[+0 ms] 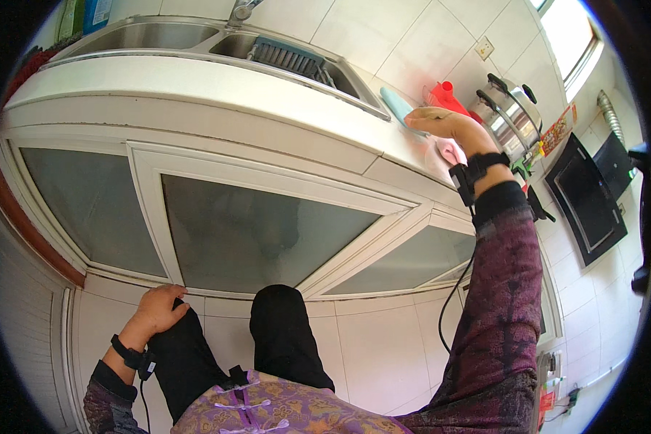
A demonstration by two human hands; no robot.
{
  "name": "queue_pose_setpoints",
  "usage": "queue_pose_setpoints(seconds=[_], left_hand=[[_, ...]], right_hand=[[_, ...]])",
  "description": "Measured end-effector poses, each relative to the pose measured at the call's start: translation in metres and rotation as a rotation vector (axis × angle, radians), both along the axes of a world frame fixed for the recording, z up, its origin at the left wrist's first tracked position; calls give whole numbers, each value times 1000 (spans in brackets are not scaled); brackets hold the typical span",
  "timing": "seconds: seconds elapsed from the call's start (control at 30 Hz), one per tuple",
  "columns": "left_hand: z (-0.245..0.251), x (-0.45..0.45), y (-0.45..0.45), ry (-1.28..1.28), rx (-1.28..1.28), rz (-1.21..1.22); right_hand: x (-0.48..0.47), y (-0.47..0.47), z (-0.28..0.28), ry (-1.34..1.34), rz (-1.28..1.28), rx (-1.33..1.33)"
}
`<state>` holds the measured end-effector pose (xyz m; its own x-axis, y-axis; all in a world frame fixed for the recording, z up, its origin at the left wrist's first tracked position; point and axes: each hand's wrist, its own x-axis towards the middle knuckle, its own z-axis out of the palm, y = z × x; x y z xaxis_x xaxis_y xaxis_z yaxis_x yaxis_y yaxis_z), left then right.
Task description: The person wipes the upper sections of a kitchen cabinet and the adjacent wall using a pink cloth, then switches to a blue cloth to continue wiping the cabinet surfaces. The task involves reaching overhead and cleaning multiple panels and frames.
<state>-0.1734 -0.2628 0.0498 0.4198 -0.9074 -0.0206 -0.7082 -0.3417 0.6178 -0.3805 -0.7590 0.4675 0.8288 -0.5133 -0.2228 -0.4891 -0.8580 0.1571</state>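
My right hand (444, 122) reaches up to the white countertop (206, 87), right of the sink, its fingers at a light blue cloth (396, 103). A pink cloth (451, 151) lies just below that palm, partly covered by the wrist. How firmly the fingers hold the blue cloth is not plain. My left hand (163, 309) rests on my black-trousered knee, holding nothing, near the bottom of the cabinet doors (271, 233). Each wrist wears a black strap with a small device and a cable.
A double steel sink (141, 37) with a dark drain rack (290, 57) and a faucet (242, 11) lies along the wall. Behind my right hand stand a red plastic object (447, 97) and a steel pot (507, 116). A black range hood (586, 200) is at right.
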Motion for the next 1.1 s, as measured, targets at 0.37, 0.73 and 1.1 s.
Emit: queue_pose_setpoints(seconds=[0.37, 0.73, 1.1], left_hand=[[1, -2, 6, -23, -22, -4], [4, -9, 6, -41, -27, 46], [5, -10, 2, -38, -18, 49]], right_hand=[[-26, 80, -27, -282, -52, -88], [-48, 111, -91, -896, 204, -376], [-18, 138, -123, -1187, 463, -517]])
